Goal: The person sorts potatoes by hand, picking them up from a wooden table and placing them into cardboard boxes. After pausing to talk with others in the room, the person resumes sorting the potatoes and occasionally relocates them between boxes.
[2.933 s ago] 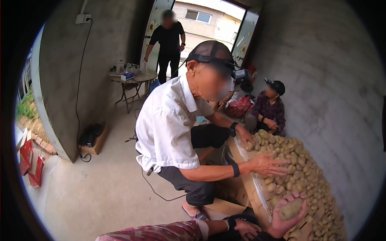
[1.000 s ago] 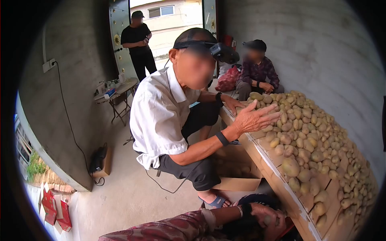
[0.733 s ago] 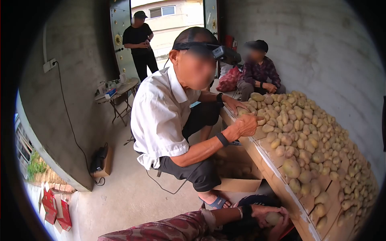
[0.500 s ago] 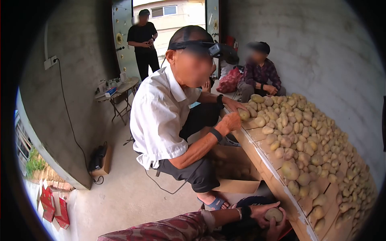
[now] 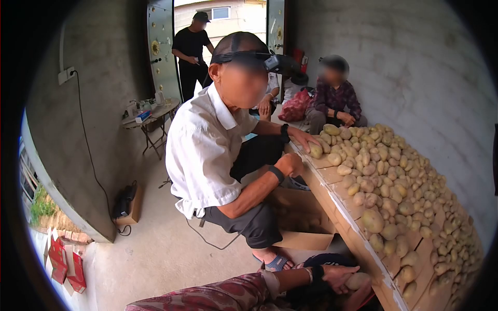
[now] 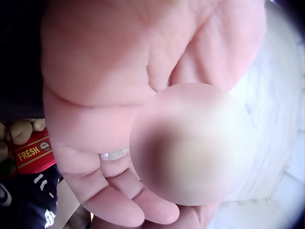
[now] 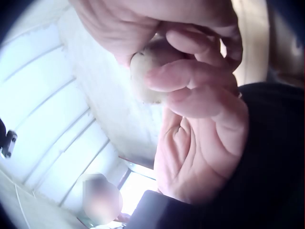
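Observation:
Low at the front in the head view, my left hand [image 5: 337, 276] and my right hand [image 5: 360, 296] meet around one potato [image 5: 356, 281], just beside the table's edge. In the right wrist view the left hand's curled fingertips [image 7: 159, 78] press the potato [image 7: 143, 71], and the right hand [image 7: 143, 21] grips it from above. The left wrist view shows the left palm [image 6: 109, 86] close up, with a ring and bent fingers; a blurred round patch covers part of that view.
A large heap of potatoes [image 5: 399, 176] lies on the cardboard-covered table [image 5: 358, 236]. Across from me a crouching person in a white shirt [image 5: 205, 150] rests a hand by a potato. An open box [image 5: 306, 239] stands below. Others are near the doorway. A red box [image 6: 35, 152] is at left.
My right hand has come down from over the heap, and both hands now hold a potato beside the table. The white-shirted person's nearer hand has drawn back from the heap.

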Demonstrator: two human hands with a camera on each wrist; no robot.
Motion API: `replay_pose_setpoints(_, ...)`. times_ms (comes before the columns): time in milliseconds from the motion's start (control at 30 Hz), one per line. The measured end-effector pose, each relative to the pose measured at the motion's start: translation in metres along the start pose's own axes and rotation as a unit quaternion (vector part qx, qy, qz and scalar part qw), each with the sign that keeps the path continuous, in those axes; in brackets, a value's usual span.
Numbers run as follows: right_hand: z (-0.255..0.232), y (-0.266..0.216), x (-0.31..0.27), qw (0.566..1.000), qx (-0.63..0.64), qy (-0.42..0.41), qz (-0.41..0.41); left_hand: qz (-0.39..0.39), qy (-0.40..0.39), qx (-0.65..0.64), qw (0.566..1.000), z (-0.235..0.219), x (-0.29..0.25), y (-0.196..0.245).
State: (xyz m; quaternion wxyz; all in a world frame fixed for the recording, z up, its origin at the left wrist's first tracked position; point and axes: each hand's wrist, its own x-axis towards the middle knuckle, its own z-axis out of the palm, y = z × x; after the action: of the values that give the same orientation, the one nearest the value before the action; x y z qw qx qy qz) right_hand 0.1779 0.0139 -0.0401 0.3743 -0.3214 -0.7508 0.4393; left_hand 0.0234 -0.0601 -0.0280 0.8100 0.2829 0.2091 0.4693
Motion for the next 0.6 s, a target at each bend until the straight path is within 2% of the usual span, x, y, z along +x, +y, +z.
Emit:
replay_pose_setpoints(33, -0.003, 0.002, 0.001, 1.0, -0.001, 0.001, -0.001, 0.0, -0.002, 0.001, 1.0, -0.002, 0.004, -0.001)
replay_pose_setpoints(67, -0.004, 0.003, 0.002, 0.963, 0.253, -0.031, 0.092, -0.003, -0.007, 0.038, 0.999, -0.005, 0.005, -0.002)
replay_pose_setpoints(100, -0.004, 0.004, 0.004, 0.852, 0.488, -0.062, 0.177, -0.005, -0.011, 0.074, 0.997, -0.009, 0.005, -0.002)
replay_pose_setpoints(133, -0.005, 0.006, 0.004, 0.677, 0.686, -0.089, 0.251, -0.005, -0.011, 0.074, 0.997, -0.011, 0.004, -0.001)
replay_pose_setpoints(233, -0.012, 0.019, 0.007, 0.697, 0.674, -0.057, 0.237, -0.01, -0.037, 0.045, 0.998, -0.012, 0.004, -0.002)
replay_pose_setpoints(333, -0.016, 0.019, 0.005, 0.696, 0.688, -0.029, 0.204, -0.011, -0.004, 0.048, 0.999, -0.009, 0.003, -0.001)
replay_pose_setpoints(400, -0.023, 0.014, 0.005, 0.696, 0.698, -0.004, 0.17, -0.001, -0.053, 0.073, 0.996, -0.012, 0.003, 0.0)
replay_pose_setpoints(600, -0.036, -0.016, 0.005, 0.684, 0.723, 0.067, 0.073, -0.029, -0.012, 0.005, 0.999, -0.014, 0.007, -0.002)
